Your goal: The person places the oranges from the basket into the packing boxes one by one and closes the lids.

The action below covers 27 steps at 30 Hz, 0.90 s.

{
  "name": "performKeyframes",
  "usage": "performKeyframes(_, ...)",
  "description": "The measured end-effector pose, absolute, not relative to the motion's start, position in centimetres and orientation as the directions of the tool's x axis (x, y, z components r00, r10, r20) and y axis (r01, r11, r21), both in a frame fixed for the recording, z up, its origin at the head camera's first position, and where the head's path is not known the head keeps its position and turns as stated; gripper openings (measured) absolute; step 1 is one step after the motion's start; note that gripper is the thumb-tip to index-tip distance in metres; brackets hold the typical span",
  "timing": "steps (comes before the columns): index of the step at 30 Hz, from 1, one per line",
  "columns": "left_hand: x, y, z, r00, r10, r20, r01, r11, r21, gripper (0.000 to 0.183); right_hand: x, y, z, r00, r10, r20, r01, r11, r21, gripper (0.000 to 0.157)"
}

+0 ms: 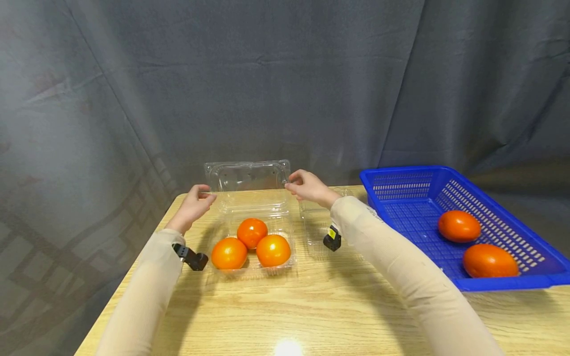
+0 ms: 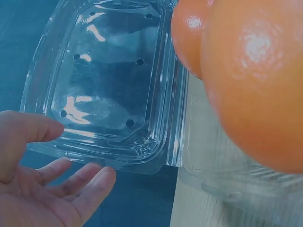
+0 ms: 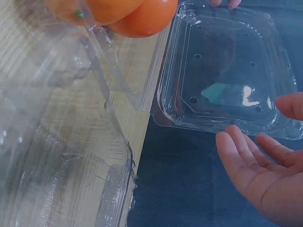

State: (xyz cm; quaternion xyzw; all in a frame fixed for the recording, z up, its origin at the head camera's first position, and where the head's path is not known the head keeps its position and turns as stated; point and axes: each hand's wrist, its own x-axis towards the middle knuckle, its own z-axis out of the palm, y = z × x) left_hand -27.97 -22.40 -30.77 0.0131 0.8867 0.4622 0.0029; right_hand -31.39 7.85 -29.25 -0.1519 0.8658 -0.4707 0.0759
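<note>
Three oranges (image 1: 252, 233) sit in the base of a clear plastic clamshell box (image 1: 249, 272) on the table. Its hinged lid (image 1: 249, 178) stands up behind them, with small round holes showing in both wrist views. At the lid's left edge is my left hand (image 1: 193, 205), thumb and fingers spread apart around the rim (image 2: 85, 163). My right hand (image 1: 309, 187) is at the opposite edge, its thumb (image 3: 291, 105) overlapping the lid and its fingers (image 3: 236, 146) extended along the rim. Neither hand curls round anything.
Right of the box lies another clear plastic container (image 1: 313, 232), partly behind the right forearm. A blue slotted basket (image 1: 405, 212) farther right holds two more oranges (image 1: 459, 226). Grey curtain (image 1: 267, 89) hangs behind the wooden table (image 1: 249, 316).
</note>
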Motion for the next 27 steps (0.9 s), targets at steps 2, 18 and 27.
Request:
performKeyframes(2,-27.8,-22.4,-30.7,-1.0,0.015,0.02,0.025,0.582,0.813,0.053,-31.3,7.8,-29.2,-0.943,-0.332,0.017,-0.194,0.508,-0.839,0.041)
performKeyframes(18,-27.1,-22.0,-30.0,-0.991,-0.056,0.122,0.07,0.563,0.824,0.048,-30.7,7.9,-29.0,-0.945,-0.313,0.094,-0.245,0.487,-0.838,0.036)
performKeyframes(27,-26.7,-22.4,-30.0,-0.988,-0.049,0.145,0.093,0.558,0.824,0.049,-30.2,7.9,-28.9,-0.943,-0.315,0.108,-0.252,0.463,-0.85,0.034)
